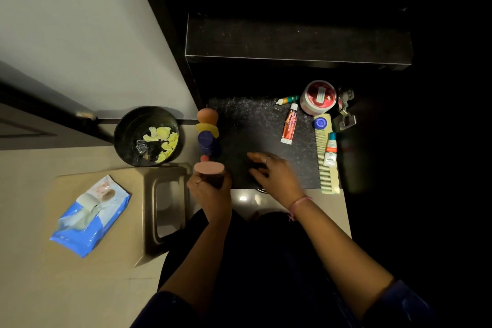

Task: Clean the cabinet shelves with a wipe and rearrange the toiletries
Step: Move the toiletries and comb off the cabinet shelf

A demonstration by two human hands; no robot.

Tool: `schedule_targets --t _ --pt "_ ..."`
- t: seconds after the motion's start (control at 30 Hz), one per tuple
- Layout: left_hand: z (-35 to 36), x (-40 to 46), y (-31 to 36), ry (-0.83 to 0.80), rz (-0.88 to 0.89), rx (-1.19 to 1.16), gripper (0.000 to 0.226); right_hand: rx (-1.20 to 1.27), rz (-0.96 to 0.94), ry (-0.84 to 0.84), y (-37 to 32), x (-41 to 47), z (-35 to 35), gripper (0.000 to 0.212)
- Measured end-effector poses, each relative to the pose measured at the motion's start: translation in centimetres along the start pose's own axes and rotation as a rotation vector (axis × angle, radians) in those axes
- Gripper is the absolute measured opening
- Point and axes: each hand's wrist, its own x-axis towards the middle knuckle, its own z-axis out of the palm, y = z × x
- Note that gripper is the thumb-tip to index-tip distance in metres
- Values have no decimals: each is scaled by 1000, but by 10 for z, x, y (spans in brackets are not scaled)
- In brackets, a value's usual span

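Observation:
I look down on the dark speckled lower cabinet shelf (pixel 255 125). My left hand (pixel 210 194) grips a dark jar with a pink lid (pixel 209 168) at the shelf's front left corner. Behind it stand a blue bottle (pixel 209 142) and an orange-capped bottle (pixel 207 115). My right hand (pixel 274 176) rests on the shelf front with its fingers bent; whether it holds anything is unclear. On the right lie a red tube (pixel 290 126), a red-lidded jar (pixel 318 97), a comb (pixel 328 168), a white tube (pixel 331 149) and a blue cap (pixel 320 122). A blue wipes pack (pixel 90 217) lies on the floor.
A round black bin (pixel 125 138) with yellow scraps stands left of the cabinet. A beige stool (pixel 149 202) is beside my left arm. The upper shelf (pixel 298 42) juts out above the lower one. A metal hinge (pixel 346 110) sits at the right edge. A small tube (pixel 288 100) lies at the back.

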Motion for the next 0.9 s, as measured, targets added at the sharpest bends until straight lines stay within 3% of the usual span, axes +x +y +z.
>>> schedule_targets --t 0.1,0.23,0.33,0.47,0.57,0.7,0.9 --pt "-1 -8 3 67 -35 22 62 36 77 148 17 -5 -12 30" --pt "4 -41 3 45 -255 97 69 84 255 381 36 -6 -36 25" --pt "24 -76 9 -94 -169 47 55 26 331 498 45 1 -62 30" --pt "64 -82 39 -333 -55 -34 29 -254 261 402 46 33 -97 49" --pt "98 -64 63 -396 164 122 18 -486 266 271 44 69 -119 60" --pt "134 -28 84 -390 389 410 40 -788 289 117 39 106 -136 39" --pt "157 1 92 -416 489 704 53 -880 301 42 39 132 -140 33"
